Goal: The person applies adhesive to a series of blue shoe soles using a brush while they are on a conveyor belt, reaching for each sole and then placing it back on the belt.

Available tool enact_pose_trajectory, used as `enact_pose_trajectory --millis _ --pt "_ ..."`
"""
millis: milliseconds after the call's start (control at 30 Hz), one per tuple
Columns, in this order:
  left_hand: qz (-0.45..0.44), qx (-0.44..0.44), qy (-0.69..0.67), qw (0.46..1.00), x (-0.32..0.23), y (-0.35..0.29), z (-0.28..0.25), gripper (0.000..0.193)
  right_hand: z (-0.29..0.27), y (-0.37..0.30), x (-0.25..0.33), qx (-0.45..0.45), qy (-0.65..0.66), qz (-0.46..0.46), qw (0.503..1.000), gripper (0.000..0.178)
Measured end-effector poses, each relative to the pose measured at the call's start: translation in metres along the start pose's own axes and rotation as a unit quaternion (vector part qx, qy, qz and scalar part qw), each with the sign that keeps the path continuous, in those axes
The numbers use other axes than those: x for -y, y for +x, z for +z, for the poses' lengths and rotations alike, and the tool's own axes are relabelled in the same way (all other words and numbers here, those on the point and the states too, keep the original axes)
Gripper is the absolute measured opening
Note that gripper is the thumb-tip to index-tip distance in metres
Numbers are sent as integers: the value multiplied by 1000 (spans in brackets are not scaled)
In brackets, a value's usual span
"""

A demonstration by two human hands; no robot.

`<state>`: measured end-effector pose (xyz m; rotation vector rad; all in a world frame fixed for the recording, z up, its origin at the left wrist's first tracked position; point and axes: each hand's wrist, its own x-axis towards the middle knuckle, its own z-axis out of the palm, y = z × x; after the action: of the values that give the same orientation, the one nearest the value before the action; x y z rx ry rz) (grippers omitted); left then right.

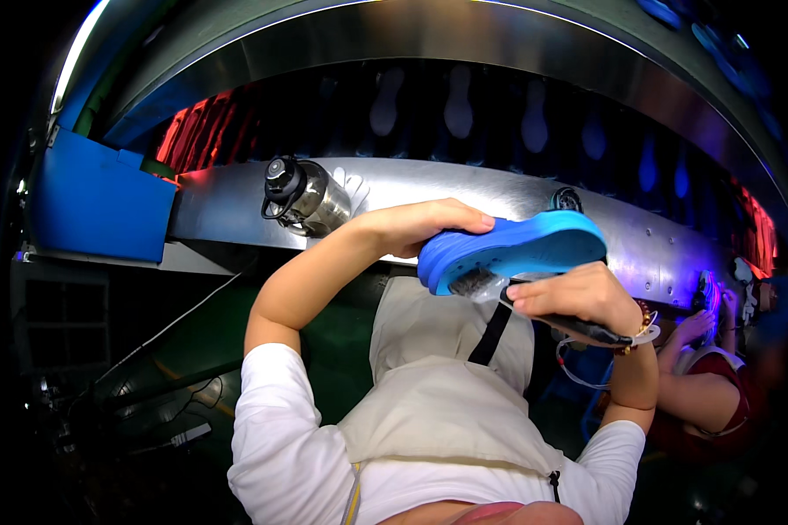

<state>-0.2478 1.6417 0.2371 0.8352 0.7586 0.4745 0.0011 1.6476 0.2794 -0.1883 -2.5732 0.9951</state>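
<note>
Steadying a blue shoe sole (547,247) before the metal desk (464,179), head view, the left hand (442,222) clasps its far left side; the right hand (578,296) pinches a black-handled tool (597,331) at its left end; work appears under way, amount left unclear

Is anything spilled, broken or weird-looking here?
Nothing stands out as spilled or broken. The bottle on the metal ledge looks slanted, but the wide, bendy camera view probably causes that. The left hand grips a blue sole; the right hand holds a black-handled tool.
</note>
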Motion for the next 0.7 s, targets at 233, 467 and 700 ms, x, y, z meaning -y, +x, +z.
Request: enact_pose_trajectory --millis 233,467,700 --pt "6 -7 3 1000 3 -12 -7 56 5 -18 -14 -75 47 26 996 19" --pt "20 -32 -47 998 3 -20 -7 62 10 -25 -22 -178 75 94 977 21" --pt "73 -84 -162 980 10 -11 -34 78 23 -31 -9 -184 117 29 976 24"
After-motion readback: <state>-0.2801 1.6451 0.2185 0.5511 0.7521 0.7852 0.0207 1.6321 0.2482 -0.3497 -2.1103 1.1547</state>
